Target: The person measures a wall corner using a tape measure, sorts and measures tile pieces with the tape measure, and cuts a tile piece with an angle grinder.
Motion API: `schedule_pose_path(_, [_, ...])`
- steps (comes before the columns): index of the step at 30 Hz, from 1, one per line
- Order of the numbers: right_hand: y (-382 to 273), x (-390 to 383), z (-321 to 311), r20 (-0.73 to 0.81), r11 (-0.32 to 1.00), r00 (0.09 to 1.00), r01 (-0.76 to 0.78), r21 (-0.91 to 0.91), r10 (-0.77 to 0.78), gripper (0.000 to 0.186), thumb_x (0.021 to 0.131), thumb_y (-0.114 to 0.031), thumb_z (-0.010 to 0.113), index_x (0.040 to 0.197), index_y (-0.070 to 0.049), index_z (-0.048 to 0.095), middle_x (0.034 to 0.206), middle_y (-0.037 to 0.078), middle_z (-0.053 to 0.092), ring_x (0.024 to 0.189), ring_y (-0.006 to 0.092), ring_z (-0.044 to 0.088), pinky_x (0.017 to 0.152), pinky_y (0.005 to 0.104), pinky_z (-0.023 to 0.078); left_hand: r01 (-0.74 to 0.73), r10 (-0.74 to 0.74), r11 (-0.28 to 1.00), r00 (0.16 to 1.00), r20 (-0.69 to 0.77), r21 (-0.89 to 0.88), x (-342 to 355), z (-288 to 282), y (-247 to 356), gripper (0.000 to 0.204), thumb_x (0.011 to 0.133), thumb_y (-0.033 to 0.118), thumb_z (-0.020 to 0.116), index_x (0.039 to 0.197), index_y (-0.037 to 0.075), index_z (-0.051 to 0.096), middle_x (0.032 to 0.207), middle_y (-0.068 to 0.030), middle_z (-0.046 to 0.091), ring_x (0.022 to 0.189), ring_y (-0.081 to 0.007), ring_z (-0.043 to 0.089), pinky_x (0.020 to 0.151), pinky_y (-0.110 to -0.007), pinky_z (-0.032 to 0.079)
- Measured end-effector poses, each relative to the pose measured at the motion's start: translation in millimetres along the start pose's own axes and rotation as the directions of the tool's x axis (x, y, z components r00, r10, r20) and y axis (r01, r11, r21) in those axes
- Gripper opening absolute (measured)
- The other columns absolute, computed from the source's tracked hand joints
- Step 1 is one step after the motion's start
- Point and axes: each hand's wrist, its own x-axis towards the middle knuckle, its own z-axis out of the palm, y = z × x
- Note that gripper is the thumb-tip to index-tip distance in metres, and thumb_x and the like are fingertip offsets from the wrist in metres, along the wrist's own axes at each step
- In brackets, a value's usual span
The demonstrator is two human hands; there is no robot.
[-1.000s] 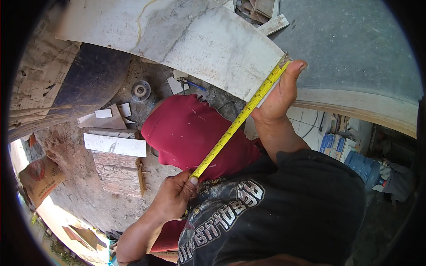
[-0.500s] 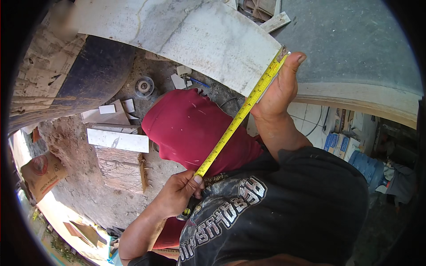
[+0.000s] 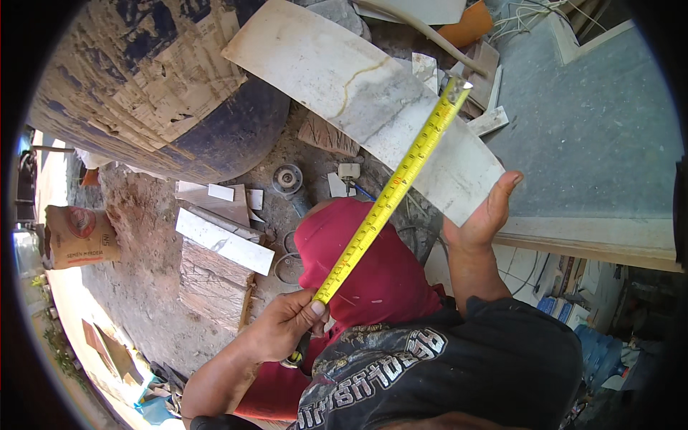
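Observation:
My left hand (image 3: 285, 322) grips a tape measure, thumb on the yellow blade (image 3: 401, 175) and case partly hidden beneath. The blade runs diagonally across a white marbled tile strip (image 3: 337, 64), its metal end reaching just past the strip's far edge; whether it touches cannot be told. My right hand (image 3: 476, 222) holds the strip at its near right end, thumb up along the side, apart from the tape. Below the blade is my maroon-clad leg (image 3: 333, 236).
A mud-caked blue drum (image 3: 215, 154) fills the upper left. Tile offcuts (image 3: 222, 240), an angle grinder (image 3: 290, 183) and a paper sack (image 3: 79, 236) sit on the dusty ground. A grey board (image 3: 588, 136) with a pale edge lies to the right, cables (image 3: 523, 21) above.
The strip has swung down and right with my right hand, showing more of its length. The tape's end now lies further along the strip, away from my right thumb.

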Motion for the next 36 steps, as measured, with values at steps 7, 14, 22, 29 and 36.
schedule_pose_path(7, [-0.6, 22.3, -35.1, 0.115, 0.998, 0.992, 0.048, 0.039, -0.052, 0.080, 0.107, -0.065, 0.034, 0.142, 0.005, 0.051, 0.140, 0.018, 0.060, 0.129, 0.0296, 0.060, 0.111, 0.0434, 0.045, -0.147, 0.125, 0.988, 0.942, -0.313, -0.046, -30.8, -68.3, 31.4, 0.033, 0.112, 0.030, 0.049, 0.098, 0.003, 0.060, 0.081, -0.0022, 0.060, 0.074, -0.0122, 0.060, 0.074, -0.029, 0.053])
schedule_pose_path(14, [-1.9, 23.4, -58.1, 0.176, 0.998, 0.984, 0.023, 0.061, -0.033, 0.075, 0.108, -0.062, 0.036, 0.137, 0.005, 0.054, 0.138, 0.017, 0.062, 0.127, 0.0295, 0.061, 0.110, 0.0441, 0.046, -0.079, 0.067, 0.997, 0.951, -0.303, -0.026, -29.9, -79.6, 36.9, 0.032, 0.113, 0.030, 0.048, 0.097, 0.005, 0.060, 0.079, -0.0008, 0.059, 0.073, -0.0110, 0.058, 0.073, -0.029, 0.053])
schedule_pose_path(22, [-1.3, 30.3, -48.3, 0.093, 0.999, 0.996, -0.017, 0.026, 0.015, 0.074, 0.109, -0.061, 0.034, 0.133, 0.005, 0.055, 0.134, 0.018, 0.063, 0.123, 0.0298, 0.062, 0.108, 0.0435, 0.046, -0.059, 0.058, 0.998, 0.941, -0.333, 0.005, -39.4, -84.9, 20.3, 0.032, 0.113, 0.029, 0.047, 0.096, 0.004, 0.060, 0.080, -0.0005, 0.058, 0.074, -0.0110, 0.057, 0.074, -0.029, 0.052])
schedule_pose_path(29, [-1.7, 28.7, -37.4, 0.133, 0.997, 0.990, -0.056, 0.053, 0.048, 0.077, 0.109, -0.062, 0.033, 0.136, 0.007, 0.054, 0.137, 0.020, 0.062, 0.126, 0.0315, 0.061, 0.109, 0.0445, 0.046, -0.047, 0.046, 0.999, 0.938, -0.343, 0.003, -46.4, -90.0, 7.8, 0.032, 0.113, 0.028, 0.048, 0.096, 0.004, 0.060, 0.077, 0.0000, 0.056, 0.072, -0.0108, 0.057, 0.072, -0.029, 0.052])
schedule_pose_path(36, [-1.4, 32.0, -41.1, 0.133, 0.998, 0.990, -0.058, 0.015, 0.055, 0.080, 0.108, -0.063, 0.032, 0.139, 0.008, 0.051, 0.141, 0.022, 0.060, 0.130, 0.0333, 0.059, 0.112, 0.0460, 0.044, -0.060, 0.056, 0.998, 0.947, -0.316, -0.004, -50.3, -93.6, 3.6, 0.035, 0.113, 0.030, 0.048, 0.095, 0.003, 0.060, 0.079, -0.0001, 0.057, 0.074, -0.0106, 0.057, 0.072, -0.029, 0.051])
